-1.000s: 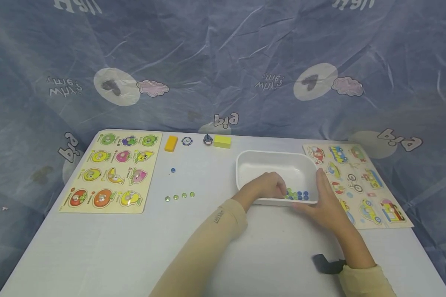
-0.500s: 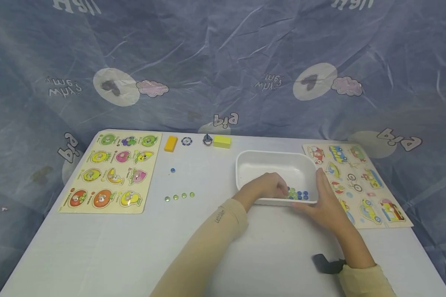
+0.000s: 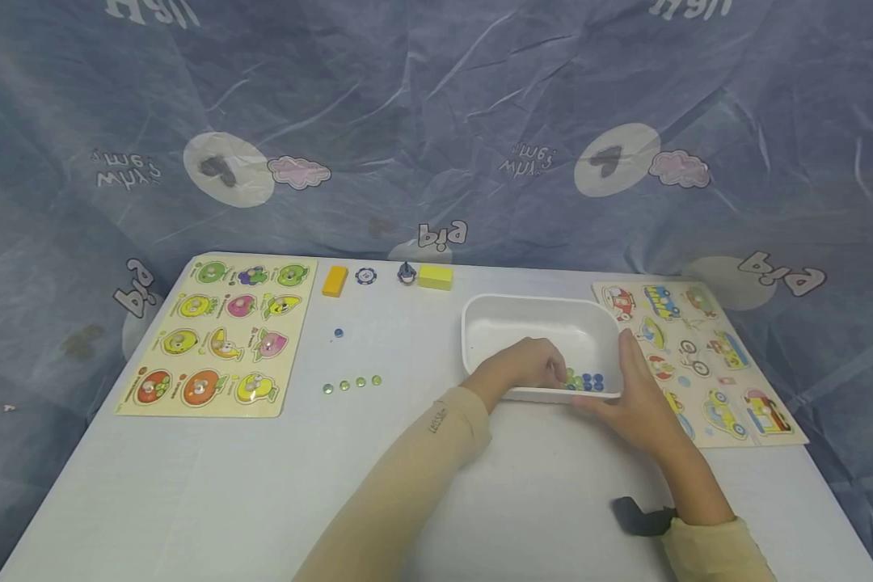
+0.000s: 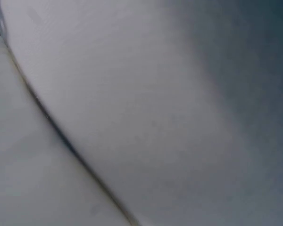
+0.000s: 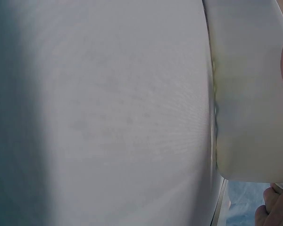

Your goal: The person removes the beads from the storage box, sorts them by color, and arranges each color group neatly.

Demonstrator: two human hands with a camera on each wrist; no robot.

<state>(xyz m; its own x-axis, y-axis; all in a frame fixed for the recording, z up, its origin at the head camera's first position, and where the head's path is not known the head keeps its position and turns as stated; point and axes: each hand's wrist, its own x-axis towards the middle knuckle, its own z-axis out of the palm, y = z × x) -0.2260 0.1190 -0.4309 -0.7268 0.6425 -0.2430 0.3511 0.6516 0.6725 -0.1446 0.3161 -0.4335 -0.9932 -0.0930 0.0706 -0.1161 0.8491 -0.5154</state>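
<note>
A white plastic tub (image 3: 541, 311) stands on the table. Its wall (image 5: 252, 103) fills the right of the right wrist view. My left hand (image 3: 527, 362) reaches inside, fingers bent down beside green glass beads (image 3: 571, 377); its fingertips are partly hidden, so whether they pinch one is unclear. Next to the green ones lie several blue glass beads (image 3: 592, 381). My right hand (image 3: 636, 404) grips the tub's right end, thumb at the front wall. Left of the tub, several green beads (image 3: 360, 382) lie in a row, with one blue bead (image 3: 338, 333) behind them.
A fruit puzzle board (image 3: 221, 343) lies at left and a vehicle puzzle board (image 3: 698, 364) at right. Along the back edge are an orange block (image 3: 335, 281), a round chip (image 3: 366, 276), a small figure (image 3: 406, 274) and a yellow block (image 3: 436, 278).
My left hand has shifted slightly to the right inside the tub, and its forearm with it. My right hand and the tub have stayed put.
</note>
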